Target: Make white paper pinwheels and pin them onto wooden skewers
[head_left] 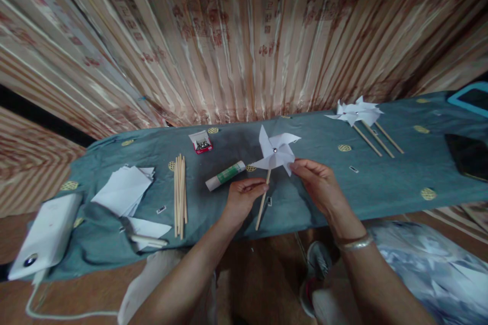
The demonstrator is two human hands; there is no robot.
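Note:
A white paper pinwheel [280,148] on a thin wooden stick is held up above the cloth, with a silver pin at its centre. My left hand [244,198] pinches the stick a little below the paper blades. With thumb and fingers closed, my right hand [314,180] grips the tip of the lower right blade. A green and white glue stick [225,176] lies just beyond my left hand. Behind it is a small open red box [201,142] of metal pins.
Several wooden sticks [180,198] and a stack of white paper [124,190] lie on the left. Finished-looking pinwheels [358,112] rest at the back right. A white power bank [48,236] with a cable, a dark phone [467,156] and a blue-framed object [470,99] sit at the ends.

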